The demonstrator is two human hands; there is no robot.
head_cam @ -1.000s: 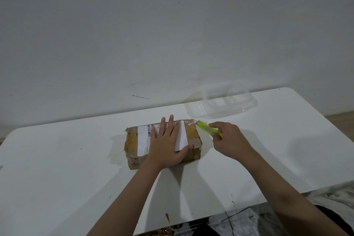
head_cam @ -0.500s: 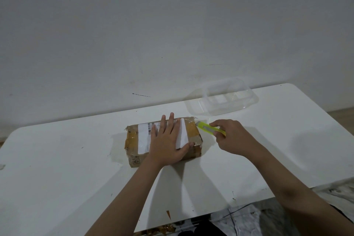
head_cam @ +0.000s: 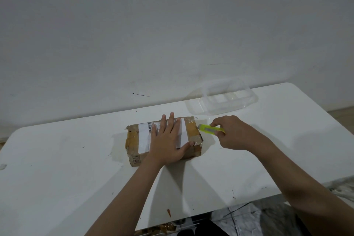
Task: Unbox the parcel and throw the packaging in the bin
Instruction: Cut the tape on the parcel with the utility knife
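Observation:
A small brown cardboard parcel [head_cam: 134,138], wrapped in tape and bearing a white shipping label, lies flat near the middle of the white table [head_cam: 57,168]. My left hand [head_cam: 166,143] rests flat on top of the parcel, fingers spread, pressing it down. My right hand [head_cam: 231,132] is just right of the parcel and grips a yellow-green utility knife [head_cam: 208,128]. The knife's tip touches the parcel's right end near its far corner. No bin is in view.
A clear plastic container [head_cam: 226,97] sits at the table's back right, by the grey wall. The table's near edge runs below my arms, with cluttered floor [head_cam: 249,216] under it. A small orange scrap [head_cam: 169,212] lies near the front edge.
My right hand has shifted slightly right and toward me along the parcel's right end, keeping the knife tip against it. My left hand has stayed pressed on the parcel.

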